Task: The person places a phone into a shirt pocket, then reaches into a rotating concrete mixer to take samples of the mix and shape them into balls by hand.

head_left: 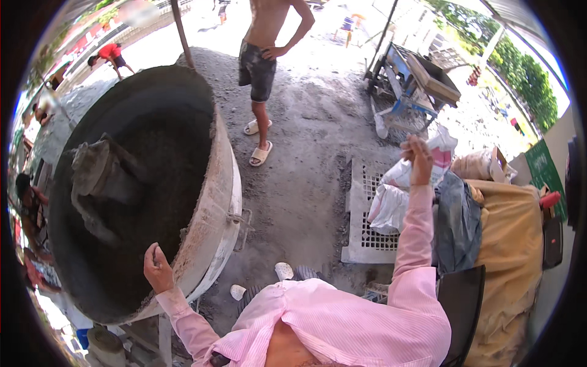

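- While the left hand (pixel 158 268) hovers, fingers loosely curled and empty, at the rim of the big mixer drum (pixel 211 202), dark wet mix lies inside it.
- Reaching out, the right hand (pixel 418 160) seems to pinch a white bag (pixel 441 148), though the grip is unclear.
- Tending the mix looks current; the next move needs clearance from the drum's edge.
- Open ground (pixel 306 159) lies ahead, where a person (pixel 264 55) stands.
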The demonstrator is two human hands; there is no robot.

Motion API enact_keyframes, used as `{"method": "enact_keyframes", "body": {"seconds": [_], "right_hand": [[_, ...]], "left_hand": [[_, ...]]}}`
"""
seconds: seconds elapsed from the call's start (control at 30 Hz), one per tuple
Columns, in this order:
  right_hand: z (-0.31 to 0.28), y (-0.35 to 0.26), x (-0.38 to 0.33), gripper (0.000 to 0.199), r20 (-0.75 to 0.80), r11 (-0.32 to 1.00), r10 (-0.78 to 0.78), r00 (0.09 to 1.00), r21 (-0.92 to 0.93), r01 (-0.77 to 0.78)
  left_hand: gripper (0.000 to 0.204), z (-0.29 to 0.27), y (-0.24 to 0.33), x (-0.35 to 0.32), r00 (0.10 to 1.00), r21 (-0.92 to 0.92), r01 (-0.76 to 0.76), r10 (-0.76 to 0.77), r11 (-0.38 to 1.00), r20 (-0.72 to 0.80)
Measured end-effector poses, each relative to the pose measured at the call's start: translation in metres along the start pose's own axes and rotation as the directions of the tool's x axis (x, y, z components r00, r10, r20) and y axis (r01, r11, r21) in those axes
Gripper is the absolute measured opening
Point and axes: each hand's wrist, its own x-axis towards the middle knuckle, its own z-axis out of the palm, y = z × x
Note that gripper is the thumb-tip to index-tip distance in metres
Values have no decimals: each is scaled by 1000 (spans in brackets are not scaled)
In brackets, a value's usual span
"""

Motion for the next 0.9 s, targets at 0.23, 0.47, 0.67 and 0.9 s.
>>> {"method": "enact_keyframes", "body": {"seconds": [0.23, 0.47, 0.67, 0.9], "right_hand": [[180, 266, -266, 18, 215, 475, 873, 438, -168, -864], [289, 199, -332, 15, 593, 750, 568, 570, -88, -656], [341, 116, -233, 18, 493, 949, 279, 824, -11, -315], [412, -10, -276, 18, 593, 971, -222, 774, 60, 233]], "left_hand": [[24, -82, -10, -26, 985, 27, 36, -30, 999, -169], [21, -171, -55, -69, 875, 102, 171, -103, 980, -473], [22, -223, -94, -104, 757, 27, 277, -201, 960, -621], [25, -231, -131, -47, 785, -59, 88, -106, 994, -610]]}}
